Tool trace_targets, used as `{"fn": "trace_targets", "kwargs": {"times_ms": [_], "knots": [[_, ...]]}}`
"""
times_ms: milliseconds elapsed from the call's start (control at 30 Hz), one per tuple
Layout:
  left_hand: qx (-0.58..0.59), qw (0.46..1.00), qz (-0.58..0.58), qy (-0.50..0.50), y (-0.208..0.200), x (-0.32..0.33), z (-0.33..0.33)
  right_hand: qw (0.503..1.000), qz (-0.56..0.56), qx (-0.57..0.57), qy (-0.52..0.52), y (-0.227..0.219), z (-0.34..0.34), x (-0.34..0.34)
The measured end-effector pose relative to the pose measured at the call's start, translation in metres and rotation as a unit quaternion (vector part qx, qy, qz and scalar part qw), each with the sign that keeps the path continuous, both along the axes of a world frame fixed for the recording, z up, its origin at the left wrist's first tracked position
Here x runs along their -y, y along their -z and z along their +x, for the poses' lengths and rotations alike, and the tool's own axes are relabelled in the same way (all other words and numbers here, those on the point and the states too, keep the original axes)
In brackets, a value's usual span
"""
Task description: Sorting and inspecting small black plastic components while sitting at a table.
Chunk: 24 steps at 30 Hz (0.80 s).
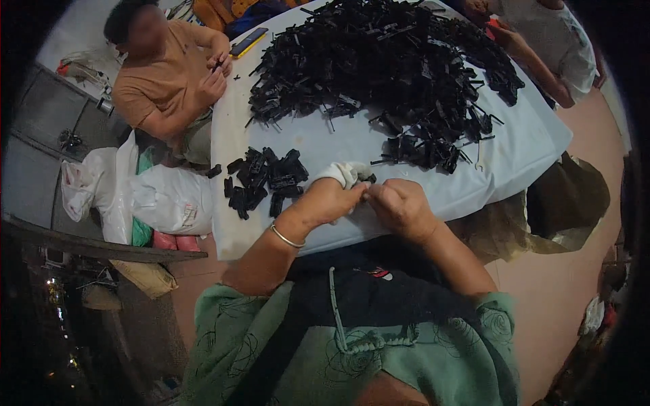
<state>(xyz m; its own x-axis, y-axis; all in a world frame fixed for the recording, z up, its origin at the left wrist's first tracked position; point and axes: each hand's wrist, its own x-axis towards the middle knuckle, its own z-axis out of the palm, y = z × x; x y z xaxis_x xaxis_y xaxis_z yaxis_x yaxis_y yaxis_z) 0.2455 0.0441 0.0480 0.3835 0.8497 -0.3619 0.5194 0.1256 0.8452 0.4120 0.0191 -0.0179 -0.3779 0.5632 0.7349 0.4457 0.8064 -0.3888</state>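
Note:
My left hand (347,193), partly covered by a white cloth or glove (345,173), is closed around a small black plastic part (367,178). Only a bit of that part shows between the fingers. Right against it, my right hand (401,203) is closed, fingertips pinched at the part; what they grip is hidden. Both hands are over the near edge of the white-covered table (325,233). A small group of black plastic parts (288,170) lies to the left of my hands. Beyond them rises a large heap of black parts with thin rods (365,64).
A person in a tan shirt (166,74) handles a small black piece at the left; another person (552,47) sits at the far right. A yellow-edged phone (248,42) lies by the far left edge. White plastic bags (166,199) stand left; a brown sack (575,196) is right.

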Motion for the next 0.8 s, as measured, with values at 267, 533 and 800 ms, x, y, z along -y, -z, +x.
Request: {"fn": "trace_targets", "kwargs": {"times_ms": [267,533,800], "knots": [[0.08,0.996,-0.008,0.032,-0.002,0.003,-0.012,0.999,0.018,-0.032,0.034,-0.017,-0.011,0.003],[0.175,0.981,0.085,0.023,-0.01,0.024,-0.007,0.916,-0.319,-0.235,0.057,-0.014,-0.014,0.005],[0.071,0.966,0.247,-0.004,0.011,0.03,-0.009,0.901,-0.398,-0.167,-0.03,-0.024,-0.015,0.015]]}}
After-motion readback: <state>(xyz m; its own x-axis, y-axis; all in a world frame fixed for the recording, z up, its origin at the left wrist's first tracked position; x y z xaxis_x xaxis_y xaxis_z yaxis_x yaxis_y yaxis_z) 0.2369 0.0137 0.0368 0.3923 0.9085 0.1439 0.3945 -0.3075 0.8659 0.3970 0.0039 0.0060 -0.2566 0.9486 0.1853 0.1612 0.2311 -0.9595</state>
